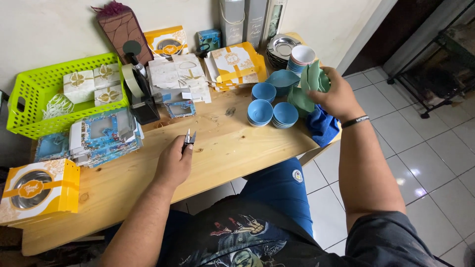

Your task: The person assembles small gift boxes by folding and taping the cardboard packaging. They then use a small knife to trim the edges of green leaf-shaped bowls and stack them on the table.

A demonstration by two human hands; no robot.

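Note:
My left hand [174, 163] rests over the wooden table [217, 153] and pinches a small pair of thread snips [189, 139], blades pointing up and away. My right hand [338, 96] reaches to the table's right end and grips a green leaf-shaped dish [310, 79] that stands on edge among a stack of similar green dishes [300, 100]. Three stacks of small blue bowls [272, 110] sit just left of that hand. A blue cloth [322, 126] lies under my right wrist at the table edge.
A lime basket [34, 89] with white boxes stands far left, a black tape dispenser [141, 96] beside it. Blue flat cartons [104, 138], orange-white gift boxes [37, 190], stacked cups [302, 57] and metal plates [281, 48] crowd the table. Tiled floor lies to the right.

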